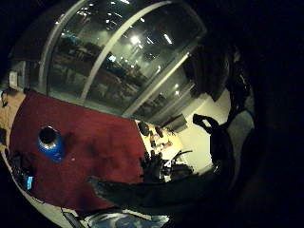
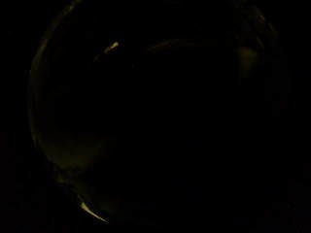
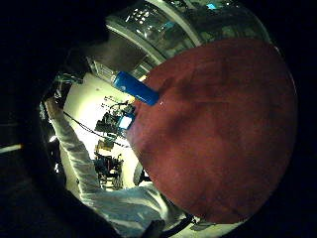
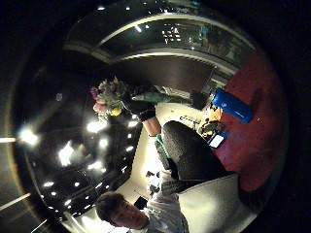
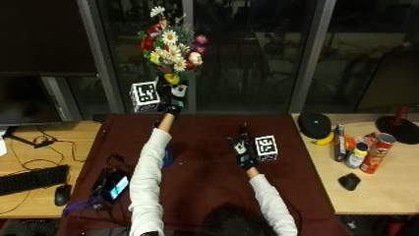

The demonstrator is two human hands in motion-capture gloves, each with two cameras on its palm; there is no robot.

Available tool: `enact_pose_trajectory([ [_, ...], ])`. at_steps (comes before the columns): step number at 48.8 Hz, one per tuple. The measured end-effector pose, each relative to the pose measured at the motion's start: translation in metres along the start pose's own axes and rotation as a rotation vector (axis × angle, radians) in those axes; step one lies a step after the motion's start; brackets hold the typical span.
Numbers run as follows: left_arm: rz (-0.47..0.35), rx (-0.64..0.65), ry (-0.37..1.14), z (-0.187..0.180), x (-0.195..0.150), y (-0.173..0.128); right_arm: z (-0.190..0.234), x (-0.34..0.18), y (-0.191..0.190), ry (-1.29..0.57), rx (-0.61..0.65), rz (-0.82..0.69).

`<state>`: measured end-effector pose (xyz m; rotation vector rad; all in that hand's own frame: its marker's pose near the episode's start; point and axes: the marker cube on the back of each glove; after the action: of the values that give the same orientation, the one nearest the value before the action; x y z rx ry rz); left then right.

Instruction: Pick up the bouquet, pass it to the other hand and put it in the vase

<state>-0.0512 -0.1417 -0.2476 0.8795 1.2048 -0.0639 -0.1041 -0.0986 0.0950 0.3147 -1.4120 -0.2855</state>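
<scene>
While my left hand (image 5: 171, 100) grips the multicoloured flower bouquet (image 5: 171, 42) high and my right hand (image 5: 243, 149) hangs slack, a hurried handover could drop it.

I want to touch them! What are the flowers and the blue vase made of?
The bouquet, held up by the left hand, looks like fake flowers, perhaps cloth or plastic: very bright, tidy petals. That is a guess. The blue vase looks smooth and slightly shiny, maybe metal or plastic; I cannot tell which.
</scene>
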Motion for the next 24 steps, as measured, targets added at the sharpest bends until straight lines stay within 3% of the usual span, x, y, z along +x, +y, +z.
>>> enact_pose_trajectory([
  [5, 0.027, 0.070, -0.067, -0.015, -0.014, -0.020, -0.008, 0.003, -0.010, 0.074, 0.020, -0.140],
  [10, 0.003, 0.105, -0.064, -0.024, -0.031, -0.035, -0.009, 0.012, -0.007, 0.036, 0.023, 0.039],
  [24, -0.085, 0.147, -0.017, -0.048, -0.088, -0.070, -0.009, 0.033, -0.007, 0.154, -0.008, 0.052],
])
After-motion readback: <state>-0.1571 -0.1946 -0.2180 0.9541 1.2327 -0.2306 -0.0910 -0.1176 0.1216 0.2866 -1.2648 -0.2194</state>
